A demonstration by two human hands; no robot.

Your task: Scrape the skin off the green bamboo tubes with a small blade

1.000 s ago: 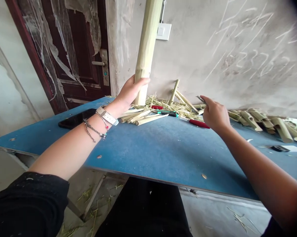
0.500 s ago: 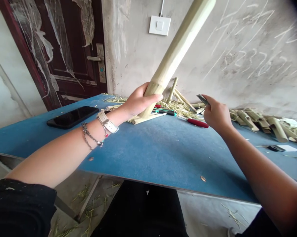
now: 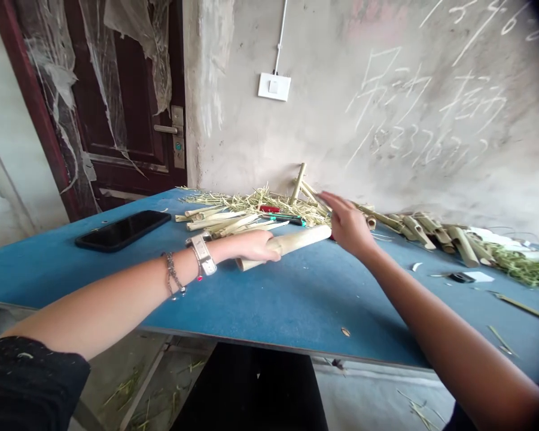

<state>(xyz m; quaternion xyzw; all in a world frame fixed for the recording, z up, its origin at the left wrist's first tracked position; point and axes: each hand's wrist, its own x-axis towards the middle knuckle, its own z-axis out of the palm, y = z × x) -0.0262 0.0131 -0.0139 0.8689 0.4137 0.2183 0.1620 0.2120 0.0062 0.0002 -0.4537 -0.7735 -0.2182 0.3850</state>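
My left hand [image 3: 255,245] is wrapped round a pale green bamboo tube [image 3: 303,240] near its closer end. The tube lies low over the blue table [image 3: 269,305], tilted slightly up to the right; whether it touches the top I cannot tell. Just beyond the tube's far end is my right hand [image 3: 350,228], its fingers stretched forward and held together. A thin dark edge shows by its fingertips, apparently the small grey metal tool, mostly hidden and blurred. Behind the tube lie cut bamboo pieces [image 3: 215,221] and a green-and-black handled tool [image 3: 291,219].
A black phone [image 3: 123,230] lies at the left. Bamboo shavings [image 3: 255,199] heap along the wall, with a red handle [image 3: 269,209] among them. At the right are several bamboo tubes [image 3: 462,245], a black ring-shaped object [image 3: 461,277] and a thin bamboo strip [image 3: 527,308].
My left hand has brought the raised bamboo tube down from steeply upright to nearly level. My right hand has moved left, close to the tube's far end. The view has shifted upward.
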